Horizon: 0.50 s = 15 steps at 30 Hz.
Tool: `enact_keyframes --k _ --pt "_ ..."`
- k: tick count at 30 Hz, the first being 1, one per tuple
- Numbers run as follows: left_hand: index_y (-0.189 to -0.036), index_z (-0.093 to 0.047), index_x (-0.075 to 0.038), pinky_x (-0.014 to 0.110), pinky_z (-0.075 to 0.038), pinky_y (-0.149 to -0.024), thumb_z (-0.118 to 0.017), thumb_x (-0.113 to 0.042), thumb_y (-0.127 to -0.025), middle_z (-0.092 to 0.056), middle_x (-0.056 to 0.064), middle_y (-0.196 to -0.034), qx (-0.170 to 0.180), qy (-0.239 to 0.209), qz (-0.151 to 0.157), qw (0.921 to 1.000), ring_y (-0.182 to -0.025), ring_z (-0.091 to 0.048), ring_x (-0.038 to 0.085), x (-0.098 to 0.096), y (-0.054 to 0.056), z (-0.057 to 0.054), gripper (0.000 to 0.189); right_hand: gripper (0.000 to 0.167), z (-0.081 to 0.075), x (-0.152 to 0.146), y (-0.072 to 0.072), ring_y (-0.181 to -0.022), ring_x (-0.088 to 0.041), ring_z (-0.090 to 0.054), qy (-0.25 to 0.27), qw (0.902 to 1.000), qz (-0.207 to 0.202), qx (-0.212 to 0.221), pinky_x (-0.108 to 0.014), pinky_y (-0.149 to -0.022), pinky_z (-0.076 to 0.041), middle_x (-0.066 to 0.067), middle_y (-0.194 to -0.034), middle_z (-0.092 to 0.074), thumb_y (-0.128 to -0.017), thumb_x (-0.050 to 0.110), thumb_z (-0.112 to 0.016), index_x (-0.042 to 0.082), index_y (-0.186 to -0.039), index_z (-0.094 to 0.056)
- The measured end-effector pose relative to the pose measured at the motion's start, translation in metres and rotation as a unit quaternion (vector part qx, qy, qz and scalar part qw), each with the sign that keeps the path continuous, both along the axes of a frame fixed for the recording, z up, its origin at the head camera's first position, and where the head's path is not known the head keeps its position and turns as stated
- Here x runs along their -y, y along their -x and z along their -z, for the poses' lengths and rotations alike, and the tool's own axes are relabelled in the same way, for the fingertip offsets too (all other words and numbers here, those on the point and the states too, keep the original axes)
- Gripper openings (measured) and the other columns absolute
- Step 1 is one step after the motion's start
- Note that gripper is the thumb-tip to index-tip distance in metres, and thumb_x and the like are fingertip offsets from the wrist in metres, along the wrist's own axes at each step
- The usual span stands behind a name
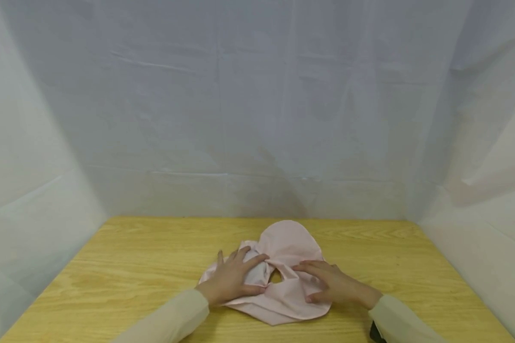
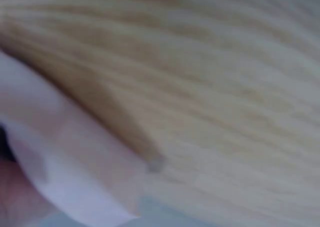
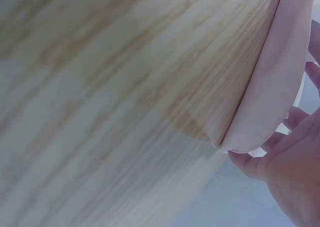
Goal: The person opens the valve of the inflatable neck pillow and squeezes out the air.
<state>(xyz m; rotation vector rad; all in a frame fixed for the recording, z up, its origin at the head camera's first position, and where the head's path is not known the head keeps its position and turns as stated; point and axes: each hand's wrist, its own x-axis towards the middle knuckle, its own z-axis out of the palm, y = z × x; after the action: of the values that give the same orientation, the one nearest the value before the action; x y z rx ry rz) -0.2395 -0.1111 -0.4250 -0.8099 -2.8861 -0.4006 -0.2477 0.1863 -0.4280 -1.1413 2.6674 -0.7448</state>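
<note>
A soft pink sun hat [image 1: 289, 243] lies flattened and creased on the table, its rounded brim toward the far side. Whitish lining shows at its left, and bare wood is visible through a small gap near its middle. My left hand [image 1: 231, 281] rests on the left part with fingers spread. On the right part lies my right hand [image 1: 332, 283], its fingers loosely bent and touching the fabric. The left wrist view is blurred, with pink fabric [image 2: 75, 137] at its left. In the right wrist view, fingertips touch the hat's edge [image 3: 265, 97].
The wooden table [image 1: 154, 247] spreads around the hat on all sides. White sheeting [image 1: 240, 119] hangs behind the table and along both sides. A small black object [image 1: 375, 332] shows beside the right sleeve, mostly hidden.
</note>
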Motion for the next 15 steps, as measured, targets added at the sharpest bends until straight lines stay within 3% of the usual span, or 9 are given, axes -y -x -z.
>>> enact_keyframes --k 8,15 --pt "-0.139 -0.031 -0.040 0.082 -0.018 -0.081 -0.056 -0.068 -0.071 -0.024 0.015 -0.149 0.060 0.023 -0.069 0.9955 -0.119 -0.026 0.064 -0.009 -0.011 -0.012 0.077 0.065 0.000 0.000 0.000 -0.128 -0.034 -0.035 -0.007 1.0000 -0.002 -0.001 -0.067 -0.094 -0.027 -0.009 -0.141 -0.041 -0.080 0.050 -0.062 0.030 -0.137 -0.039" --pt "-0.137 -0.037 -0.036 0.081 -0.025 -0.076 -0.060 -0.067 -0.070 -0.022 0.019 -0.147 0.068 -0.027 -0.064 0.9953 -0.120 -0.026 0.064 -0.011 -0.011 -0.008 0.078 0.065 0.000 -0.001 0.000 -0.129 -0.035 -0.034 -0.004 1.0000 -0.004 0.006 -0.068 -0.094 -0.026 -0.009 -0.142 -0.039 -0.080 0.050 -0.061 0.031 -0.138 -0.038"
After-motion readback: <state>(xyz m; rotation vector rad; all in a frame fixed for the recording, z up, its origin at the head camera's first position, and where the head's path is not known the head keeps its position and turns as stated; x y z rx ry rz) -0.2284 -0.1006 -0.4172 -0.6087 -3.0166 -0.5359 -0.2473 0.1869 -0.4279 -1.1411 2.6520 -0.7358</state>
